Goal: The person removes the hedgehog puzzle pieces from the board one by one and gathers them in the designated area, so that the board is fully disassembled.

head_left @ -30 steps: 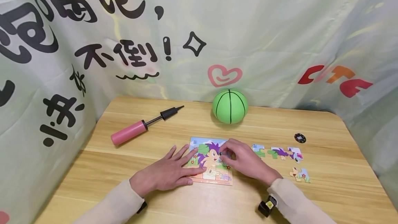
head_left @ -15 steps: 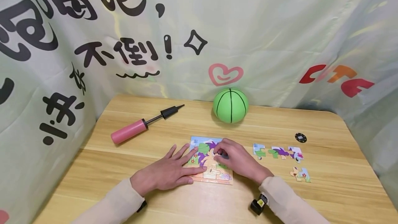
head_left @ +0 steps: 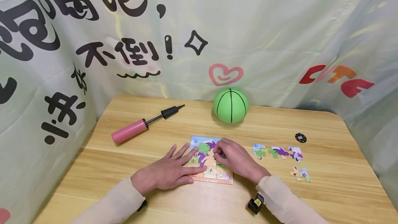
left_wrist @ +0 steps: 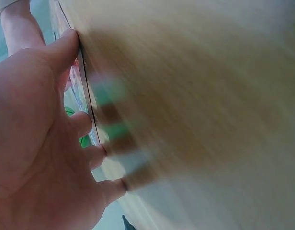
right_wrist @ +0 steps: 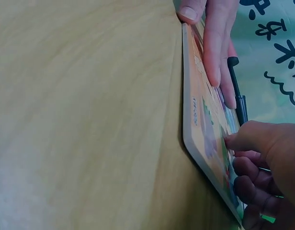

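Observation:
A cartoon jigsaw board with a purple-haired hedgehog lies flat on the table. The left hand rests palm-down over its left part, fingers spread and straight. At the board's right half the right hand curls its fingers, thumb and index together at the surface. They pinch what looks like a puzzle piece, dark and mostly hidden by the fingers. In the right wrist view, the thumb touches the board's face. The left wrist view shows the left fingertips down on the table.
Several loose puzzle pieces lie right of the board, with another joined-looking bit nearer. A black round chip sits behind them. At the back stand a green ball and a pink hand pump. Printed cloth encloses the table.
My right hand has shifted slightly left over the board, covering more of the hedgehog's face. The left hand stays in place, and the loose pieces have not moved.

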The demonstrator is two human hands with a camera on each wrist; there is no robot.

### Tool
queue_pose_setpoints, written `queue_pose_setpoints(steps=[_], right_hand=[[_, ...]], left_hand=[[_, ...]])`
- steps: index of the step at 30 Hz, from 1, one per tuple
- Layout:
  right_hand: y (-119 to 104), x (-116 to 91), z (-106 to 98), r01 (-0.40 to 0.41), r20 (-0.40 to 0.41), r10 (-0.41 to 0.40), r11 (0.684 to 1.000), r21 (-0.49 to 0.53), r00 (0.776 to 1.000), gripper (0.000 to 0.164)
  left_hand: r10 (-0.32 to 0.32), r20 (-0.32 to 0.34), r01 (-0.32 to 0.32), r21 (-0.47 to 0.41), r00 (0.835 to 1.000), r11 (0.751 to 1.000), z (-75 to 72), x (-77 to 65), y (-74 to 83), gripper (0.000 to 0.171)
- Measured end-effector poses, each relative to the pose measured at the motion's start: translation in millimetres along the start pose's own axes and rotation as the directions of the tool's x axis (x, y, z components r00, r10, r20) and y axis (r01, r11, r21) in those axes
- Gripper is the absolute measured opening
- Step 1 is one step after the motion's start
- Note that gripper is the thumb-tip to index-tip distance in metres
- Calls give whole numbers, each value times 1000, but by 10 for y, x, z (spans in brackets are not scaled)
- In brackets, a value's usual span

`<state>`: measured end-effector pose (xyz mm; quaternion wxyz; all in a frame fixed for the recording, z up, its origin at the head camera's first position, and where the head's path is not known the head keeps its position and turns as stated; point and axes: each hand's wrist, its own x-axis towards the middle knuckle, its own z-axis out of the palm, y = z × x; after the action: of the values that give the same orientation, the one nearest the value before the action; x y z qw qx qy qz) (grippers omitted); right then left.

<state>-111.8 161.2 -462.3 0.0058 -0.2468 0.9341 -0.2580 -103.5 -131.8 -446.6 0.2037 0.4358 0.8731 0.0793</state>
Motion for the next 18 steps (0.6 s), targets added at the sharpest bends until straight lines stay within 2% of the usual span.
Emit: queue_pose_setpoints(steps=[6, 18], right_hand=[[2, -10, 12, 25, -28, -26, 999, -29, 999, 9], [-1, -10, 2, 49, -46, -50, 998, -25, 998, 8]], left_hand=[[-8, 5, 8, 0, 1000, 1000, -5, 4, 5, 51], [-8, 9, 8, -11, 1000, 1000, -15, 3, 8, 51]])
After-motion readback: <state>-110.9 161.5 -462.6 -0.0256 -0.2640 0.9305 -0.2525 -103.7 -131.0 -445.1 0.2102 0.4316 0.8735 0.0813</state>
